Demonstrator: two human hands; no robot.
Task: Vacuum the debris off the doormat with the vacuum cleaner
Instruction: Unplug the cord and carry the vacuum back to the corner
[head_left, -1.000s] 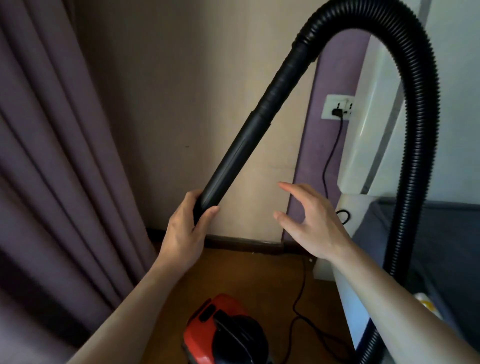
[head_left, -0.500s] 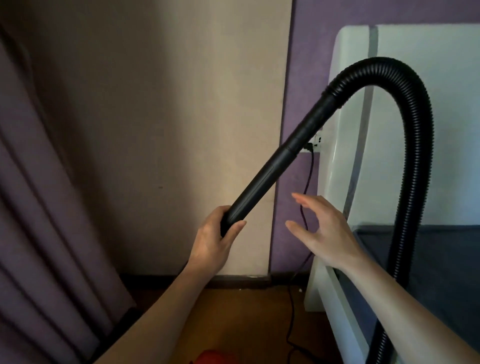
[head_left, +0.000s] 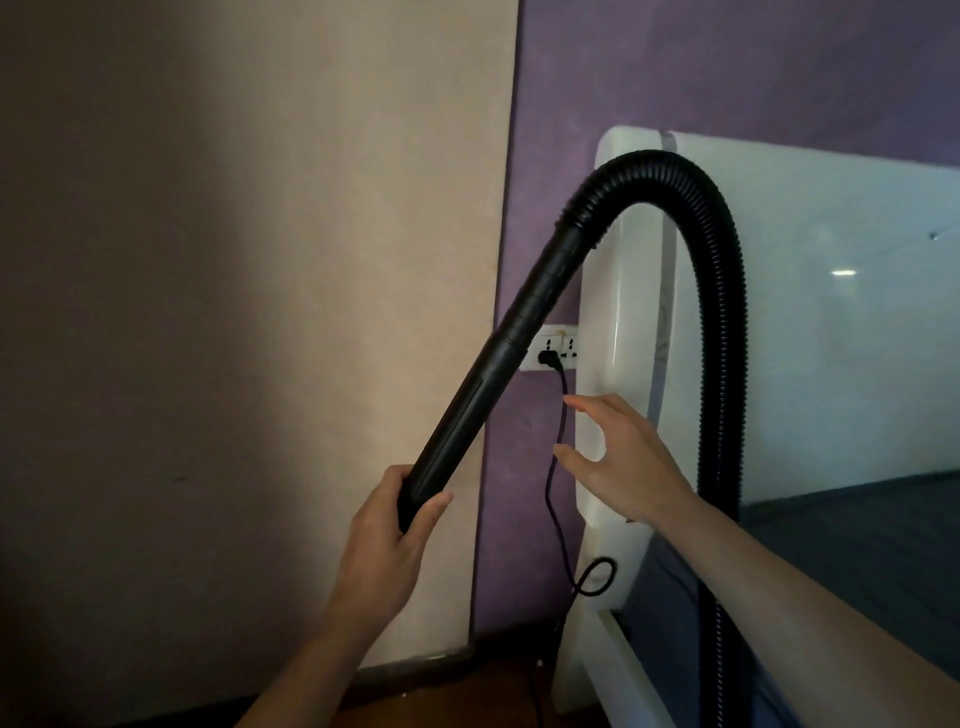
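Note:
My left hand (head_left: 387, 535) grips the lower end of the black vacuum wand (head_left: 498, 364), which slants up to the right. From its top the ribbed black hose (head_left: 722, 364) arches over and drops down along the bed's side. My right hand (head_left: 618, 457) hovers open, fingers spread, just right of the wand and in front of the black power cord (head_left: 558, 467). The cord's plug (head_left: 548, 357) sits in the wall socket (head_left: 558, 353). The vacuum's body and the doormat are out of view.
A white glossy headboard (head_left: 779, 338) and a bed with a dark grey sheet (head_left: 857, 545) fill the right side. A beige wall panel (head_left: 311, 312) and a purple wall (head_left: 727, 67) stand ahead. A strip of brown wooden floor (head_left: 441, 696) shows at the bottom.
My view has swung up and to the right, so the red vacuum body and the curtain have left the frame. My right hand has drifted nearer the cord and socket; the left keeps its grip.

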